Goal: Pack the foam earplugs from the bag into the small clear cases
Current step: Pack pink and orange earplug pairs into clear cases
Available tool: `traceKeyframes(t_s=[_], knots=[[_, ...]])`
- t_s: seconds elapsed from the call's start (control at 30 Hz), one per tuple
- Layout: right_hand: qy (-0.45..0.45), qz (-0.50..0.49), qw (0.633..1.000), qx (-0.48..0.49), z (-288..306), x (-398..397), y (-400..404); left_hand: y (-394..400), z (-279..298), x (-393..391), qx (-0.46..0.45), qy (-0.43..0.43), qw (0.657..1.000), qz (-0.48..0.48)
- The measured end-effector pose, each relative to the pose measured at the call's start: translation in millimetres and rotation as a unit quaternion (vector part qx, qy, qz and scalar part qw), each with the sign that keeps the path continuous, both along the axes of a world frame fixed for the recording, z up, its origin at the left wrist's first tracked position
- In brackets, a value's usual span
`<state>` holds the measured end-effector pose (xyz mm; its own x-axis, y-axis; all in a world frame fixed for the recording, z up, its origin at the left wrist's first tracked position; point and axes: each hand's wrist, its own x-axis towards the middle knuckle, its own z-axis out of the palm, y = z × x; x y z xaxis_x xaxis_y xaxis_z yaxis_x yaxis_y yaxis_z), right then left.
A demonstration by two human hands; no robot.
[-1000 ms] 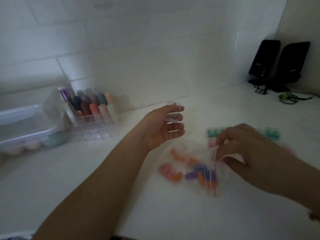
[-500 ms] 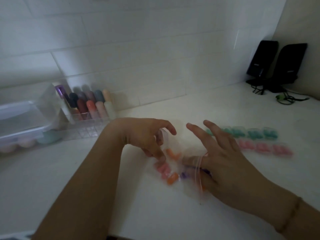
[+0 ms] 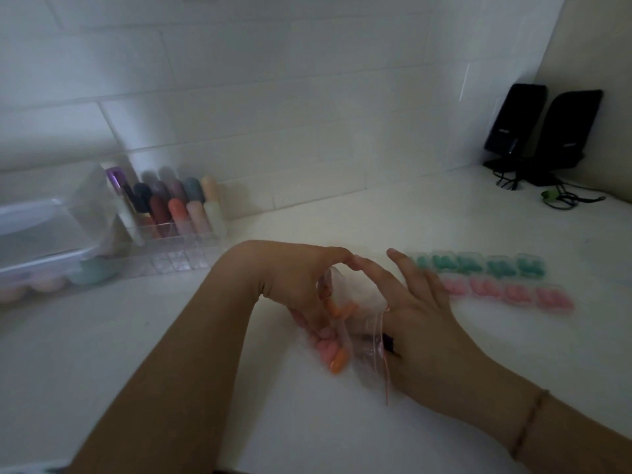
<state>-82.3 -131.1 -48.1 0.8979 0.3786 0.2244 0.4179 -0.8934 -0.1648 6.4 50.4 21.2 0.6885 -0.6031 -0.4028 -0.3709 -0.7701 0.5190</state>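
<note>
Change: our left hand (image 3: pixel 301 285) dropped from 12 o'clock to the bag (image 3: pixel 362 340), fingers curled, seemingly on a case.
Right hand (image 3: pixel 420 323): fingers now spread, pinning the bag.
Meaning: we're filling next.

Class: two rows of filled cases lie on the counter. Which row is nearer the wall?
The green row; the pink row lies in front of it, closer to the person.
</note>
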Motion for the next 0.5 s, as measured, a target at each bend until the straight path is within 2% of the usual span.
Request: traceKeyframes(t_s=[0.2, 0.33, 0.5], knots=[[0.015, 0.009, 0.996, 0.088, -0.5, 2.0, 3.1, -2.4, -1.7, 0.7, 0.000, 0.010, 1.000, 0.004], [0.038, -0.008, 0.996, 0.078, 1.5, -1.4, 6.6, -0.9, -2.5, 2.6, 0.005, 0.003, 1.000, -0.009], [-0.044, -0.017, 0.998, 0.036, -5.7, -0.7, 3.5, 0.1, -2.5, 2.3, -0.001, 0.000, 1.000, -0.013]])
